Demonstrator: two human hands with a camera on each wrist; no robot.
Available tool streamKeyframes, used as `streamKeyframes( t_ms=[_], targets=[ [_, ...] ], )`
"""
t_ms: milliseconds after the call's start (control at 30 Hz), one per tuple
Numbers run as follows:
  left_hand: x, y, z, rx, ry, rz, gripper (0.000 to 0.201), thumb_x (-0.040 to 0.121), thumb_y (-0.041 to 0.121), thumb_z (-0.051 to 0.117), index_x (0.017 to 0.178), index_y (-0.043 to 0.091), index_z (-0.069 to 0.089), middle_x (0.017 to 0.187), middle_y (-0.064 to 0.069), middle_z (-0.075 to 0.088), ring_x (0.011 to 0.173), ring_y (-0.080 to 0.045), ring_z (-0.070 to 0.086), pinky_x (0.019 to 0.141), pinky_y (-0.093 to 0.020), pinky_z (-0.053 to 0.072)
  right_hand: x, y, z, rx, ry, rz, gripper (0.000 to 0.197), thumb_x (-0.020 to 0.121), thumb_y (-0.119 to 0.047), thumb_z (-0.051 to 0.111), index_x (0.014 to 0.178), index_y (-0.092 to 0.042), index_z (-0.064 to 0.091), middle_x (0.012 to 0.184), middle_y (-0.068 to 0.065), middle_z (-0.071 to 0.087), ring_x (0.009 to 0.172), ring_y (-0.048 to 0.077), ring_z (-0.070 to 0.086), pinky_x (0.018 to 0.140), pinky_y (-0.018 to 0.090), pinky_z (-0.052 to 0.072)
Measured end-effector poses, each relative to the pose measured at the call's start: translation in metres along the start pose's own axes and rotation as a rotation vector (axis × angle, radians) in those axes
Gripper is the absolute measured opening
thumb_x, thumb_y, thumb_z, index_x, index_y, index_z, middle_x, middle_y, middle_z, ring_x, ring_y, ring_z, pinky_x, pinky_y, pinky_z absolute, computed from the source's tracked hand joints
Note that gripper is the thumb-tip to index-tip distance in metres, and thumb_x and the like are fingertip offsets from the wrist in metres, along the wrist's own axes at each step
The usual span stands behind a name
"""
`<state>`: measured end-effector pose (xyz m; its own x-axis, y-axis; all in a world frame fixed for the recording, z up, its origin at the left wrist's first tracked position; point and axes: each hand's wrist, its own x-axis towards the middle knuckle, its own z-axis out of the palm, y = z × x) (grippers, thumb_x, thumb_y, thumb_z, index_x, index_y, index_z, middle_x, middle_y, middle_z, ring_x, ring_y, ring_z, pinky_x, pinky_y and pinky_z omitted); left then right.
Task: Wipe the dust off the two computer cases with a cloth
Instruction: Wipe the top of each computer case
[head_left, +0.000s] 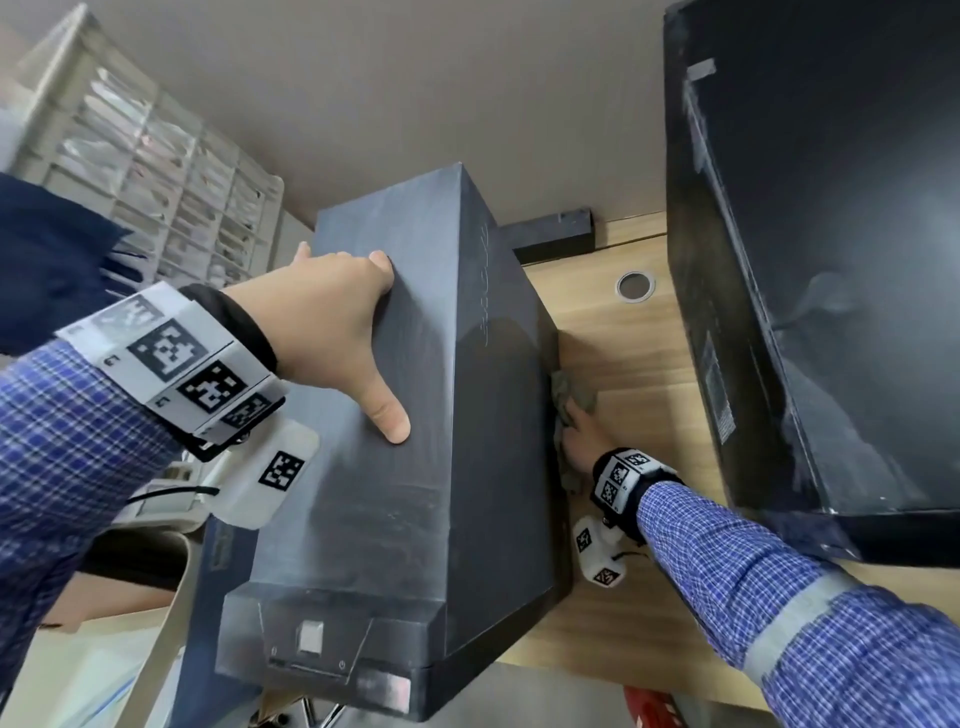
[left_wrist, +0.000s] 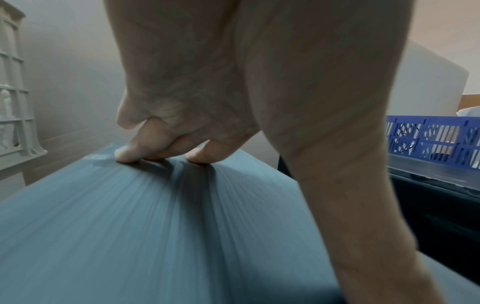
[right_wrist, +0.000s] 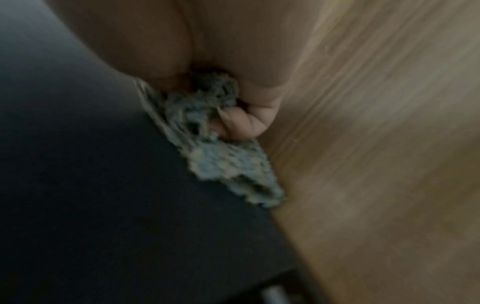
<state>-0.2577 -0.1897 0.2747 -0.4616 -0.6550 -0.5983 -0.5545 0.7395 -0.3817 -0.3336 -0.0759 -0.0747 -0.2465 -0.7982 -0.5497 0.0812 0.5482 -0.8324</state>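
Observation:
A dark dusty computer case stands on the wooden desk, its top facing me. My left hand rests on that top near the far left corner. The left wrist view shows bent fingertips pressing on the case top, thumb splayed out. My right hand is low at the case's right side and grips a crumpled grey cloth against the panel just above the desk. In the blurred right wrist view the cloth lies between curled fingers and the dark panel. The second case stands at the right.
A white rack of small compartments stands at the left by the wall. A round cable hole and a black bar sit behind the cases. A blue crate shows beyond the second case. The gap between the cases is narrow.

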Motion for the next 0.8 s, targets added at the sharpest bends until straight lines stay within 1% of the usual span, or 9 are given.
streamKeyframes(
  t_ms=[100, 200, 333, 433, 500, 567, 633, 733, 800],
  targets=[
    [-0.002, 0.000, 0.001, 0.013, 0.008, 0.005, 0.145, 0.018, 0.086, 0.072, 0.131, 0.003, 0.038, 0.094, -0.002, 0.053, 0.082, -0.021, 0.043, 0.100, -0.046, 0.035, -0.008, -0.025, -0.001, 0.114, 0.049, -0.121, 0.064, 0.092, 0.007, 0.034, 0.149, -0.021, 0.032, 0.148, 0.006, 0.041, 0.137, 0.019, 0.036, 0.109, 0.018, 0.027],
    [-0.004, 0.002, 0.000, 0.009, 0.012, 0.002, 0.140, 0.020, 0.083, 0.074, 0.129, 0.002, 0.039, 0.093, -0.002, 0.053, 0.081, -0.020, 0.042, 0.089, -0.043, 0.035, -0.020, -0.061, -0.004, 0.133, 0.139, -0.432, 0.062, 0.084, 0.002, 0.034, 0.144, -0.014, 0.043, 0.143, 0.014, 0.047, 0.136, 0.024, 0.042, 0.115, 0.029, 0.030],
    [-0.004, 0.002, 0.000, -0.016, 0.026, -0.005, 0.129, 0.023, 0.080, 0.078, 0.122, 0.005, 0.040, 0.087, 0.000, 0.050, 0.069, -0.008, 0.032, 0.093, -0.046, 0.037, -0.069, -0.133, -0.012, 0.137, 0.195, -0.810, 0.068, 0.084, 0.007, 0.037, 0.145, -0.022, 0.037, 0.146, -0.009, 0.036, 0.139, 0.004, 0.031, 0.114, 0.015, 0.020],
    [-0.005, 0.002, -0.001, -0.020, 0.017, -0.009, 0.109, 0.028, 0.079, 0.080, 0.105, 0.011, 0.043, 0.085, 0.004, 0.044, 0.068, -0.008, 0.028, 0.101, -0.046, 0.036, -0.094, -0.162, -0.011, 0.112, 0.142, -1.012, 0.066, 0.087, 0.009, 0.037, 0.144, -0.023, 0.042, 0.140, 0.005, 0.043, 0.136, 0.014, 0.038, 0.115, 0.027, 0.027],
    [-0.005, 0.003, -0.001, -0.016, 0.014, -0.013, 0.106, 0.029, 0.077, 0.081, 0.100, 0.009, 0.042, 0.085, 0.002, 0.045, 0.073, -0.012, 0.033, 0.100, -0.046, 0.037, -0.086, -0.163, -0.011, 0.108, 0.154, -0.980, 0.065, 0.089, 0.006, 0.036, 0.147, -0.023, 0.039, 0.145, 0.004, 0.039, 0.139, 0.012, 0.034, 0.116, 0.024, 0.024],
    [-0.004, 0.002, 0.000, -0.001, 0.012, -0.001, 0.126, 0.027, 0.080, 0.080, 0.120, 0.005, 0.041, 0.089, -0.001, 0.049, 0.079, -0.017, 0.040, 0.098, -0.044, 0.038, -0.069, -0.162, -0.014, 0.096, 0.174, -0.901, 0.067, 0.091, 0.004, 0.035, 0.149, -0.029, 0.032, 0.149, -0.005, 0.032, 0.142, 0.003, 0.026, 0.115, 0.016, 0.018],
    [-0.003, 0.001, 0.001, -0.013, 0.014, 0.002, 0.130, 0.026, 0.079, 0.081, 0.124, 0.005, 0.039, 0.089, -0.001, 0.050, 0.079, -0.017, 0.041, 0.096, -0.044, 0.037, -0.050, -0.164, -0.020, 0.062, 0.193, -0.816, 0.068, 0.092, 0.003, 0.034, 0.151, -0.031, 0.026, 0.151, -0.007, 0.030, 0.140, -0.003, 0.022, 0.113, 0.010, 0.015],
    [-0.002, 0.000, 0.000, -0.026, 0.003, 0.000, 0.131, 0.023, 0.080, 0.080, 0.123, 0.005, 0.040, 0.088, -0.002, 0.051, 0.081, -0.019, 0.048, 0.096, -0.043, 0.038, -0.018, -0.173, -0.034, -0.048, 0.199, -0.647, 0.068, 0.093, -0.002, 0.032, 0.152, -0.034, 0.020, 0.155, 0.001, 0.028, 0.142, 0.006, 0.023, 0.109, 0.007, 0.011],
    [-0.002, 0.000, 0.001, -0.028, -0.003, 0.003, 0.133, 0.023, 0.080, 0.079, 0.125, 0.005, 0.040, 0.089, -0.002, 0.051, 0.085, -0.021, 0.050, 0.095, -0.041, 0.037, -0.001, -0.179, -0.044, -0.114, 0.156, -0.571, 0.069, 0.094, -0.003, 0.032, 0.153, -0.035, 0.014, 0.156, 0.005, 0.026, 0.144, 0.018, 0.023, 0.110, 0.016, 0.012]
  ],
)
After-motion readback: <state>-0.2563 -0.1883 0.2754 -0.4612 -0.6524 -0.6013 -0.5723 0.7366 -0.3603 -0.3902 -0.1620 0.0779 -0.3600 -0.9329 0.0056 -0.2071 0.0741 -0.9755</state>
